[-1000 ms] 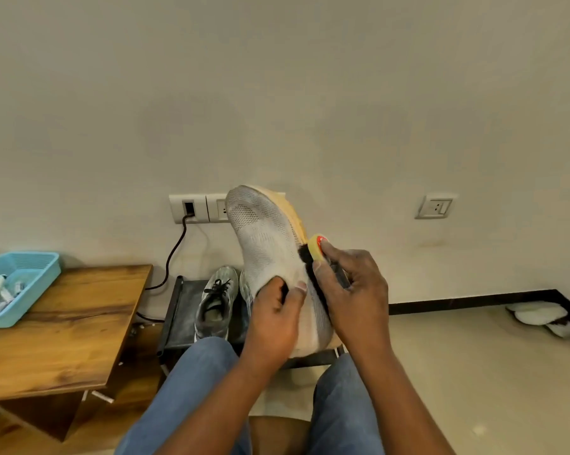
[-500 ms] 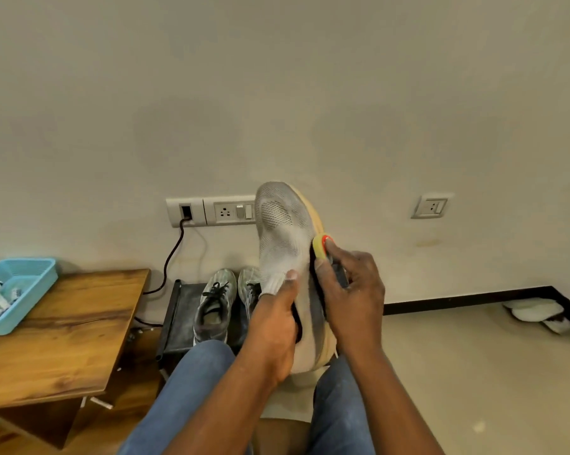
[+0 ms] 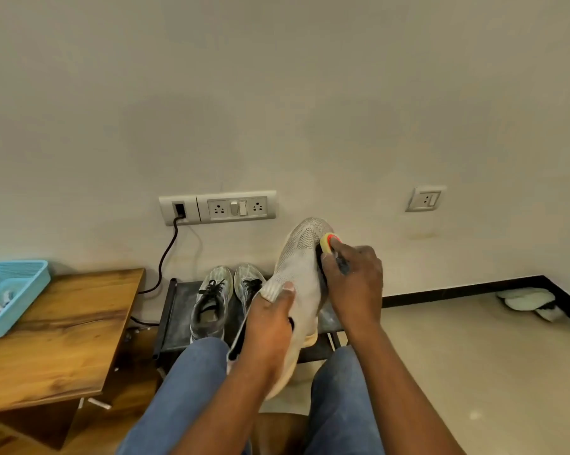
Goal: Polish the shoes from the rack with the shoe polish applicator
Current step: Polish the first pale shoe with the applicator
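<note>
A grey-white knit shoe [image 3: 298, 267] with a pale orange sole is held toe-up above my lap. My left hand [image 3: 270, 318] grips it at the collar, thumb on the tongue. My right hand [image 3: 354, 284] holds the shoe polish applicator [image 3: 330, 242], a yellow and red piece with a dark pad, pressed against the shoe's right side near the toe. Behind the held shoe, a low black shoe rack [image 3: 175, 310] carries a pair of grey lace-up sneakers [image 3: 211, 298].
A wooden table [image 3: 57, 336] at left bears a light blue basket [image 3: 17, 290] with small items. A black cable [image 3: 165, 254] runs down from the wall socket strip [image 3: 218, 208]. White footwear [image 3: 528, 302] lies by the right corner. My jeans-clad knees fill the bottom.
The shoe has shifted right and lower and turned, uncovering the whole socket strip. My right hand with the applicator has moved along toward the toe. The view has tilted a little.
</note>
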